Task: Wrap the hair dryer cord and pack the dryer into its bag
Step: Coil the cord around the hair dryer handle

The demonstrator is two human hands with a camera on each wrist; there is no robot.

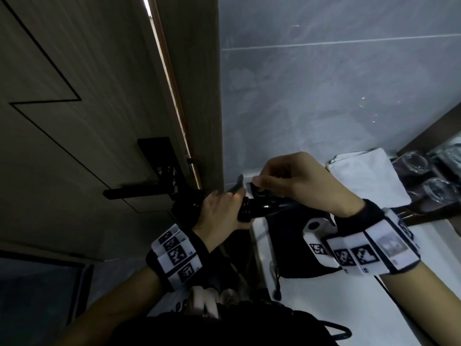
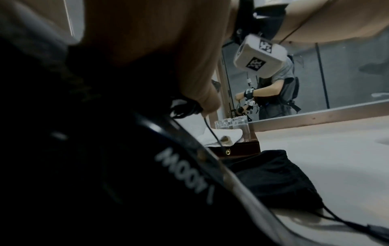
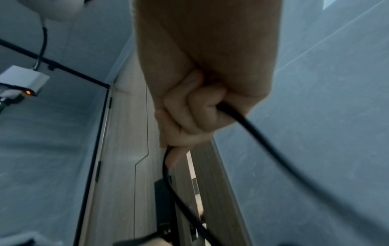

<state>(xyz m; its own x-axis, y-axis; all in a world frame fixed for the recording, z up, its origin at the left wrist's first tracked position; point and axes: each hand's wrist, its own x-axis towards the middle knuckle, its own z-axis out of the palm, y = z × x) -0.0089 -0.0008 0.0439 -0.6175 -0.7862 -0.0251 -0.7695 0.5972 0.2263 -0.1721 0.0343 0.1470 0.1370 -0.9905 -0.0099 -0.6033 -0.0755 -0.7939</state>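
In the head view my left hand (image 1: 223,211) grips the black hair dryer (image 1: 252,210) by its handle, just left of the white counter's edge. The dryer fills the left wrist view, its body (image 2: 130,174) marked MOON, with coils of black cord (image 2: 183,107) bunched under my fingers (image 2: 202,93). My right hand (image 1: 274,179) is just above the handle and holds the cord; the right wrist view shows its fingers (image 3: 195,113) curled round the black cord (image 3: 265,144). The black drawstring bag (image 1: 291,255) lies flat on the counter below my right wrist, also in the left wrist view (image 2: 273,176).
A wooden door with a black lever handle (image 1: 139,192) stands close on the left. A folded white cloth (image 1: 361,176) and drinking glasses (image 1: 411,163) on a dark tray sit at the counter's back right. A mirror (image 2: 315,83) runs behind the counter (image 2: 326,149).
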